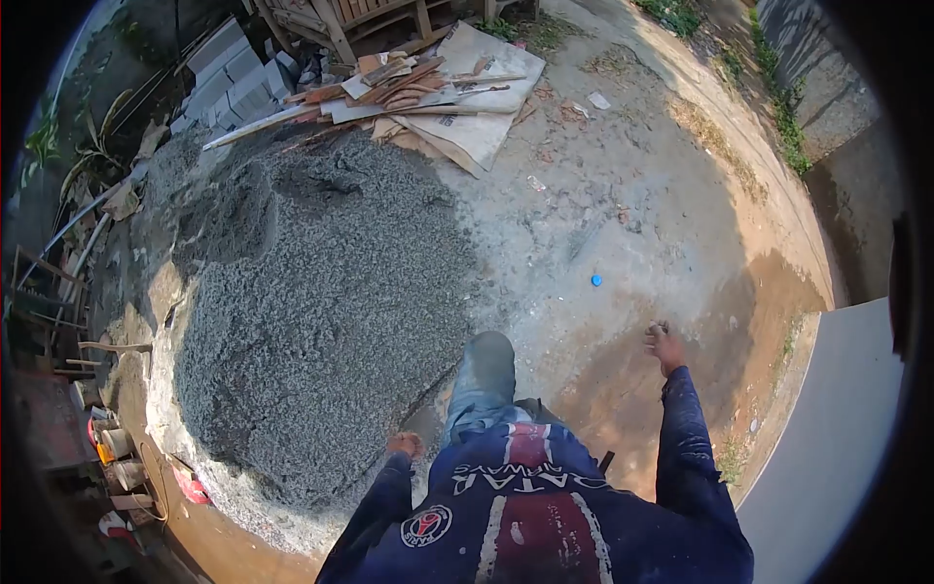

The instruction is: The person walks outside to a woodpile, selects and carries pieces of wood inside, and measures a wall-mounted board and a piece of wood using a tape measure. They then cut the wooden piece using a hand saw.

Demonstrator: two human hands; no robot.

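Gravel pile (321, 302): heaped on the ground, taken as the landmark
Left hand (406, 445): clenched, nothing held, at the pile's near edge
Right hand (665, 347): well right of the pile, grip cannot be told
Risk: footing may be lost if loose stones at the pile's edge are stepped on

The person wears a dark navy long-sleeved jersey (525, 516) with a broad maroon stripe down the middle, edged in white. White block lettering runs across the chest, seen upside down from above, and a round crest (426, 526) sits beside the stripe. Both sleeves are navy to the wrists. The raised leg shows faded, dust-marked blue jeans (482, 384).
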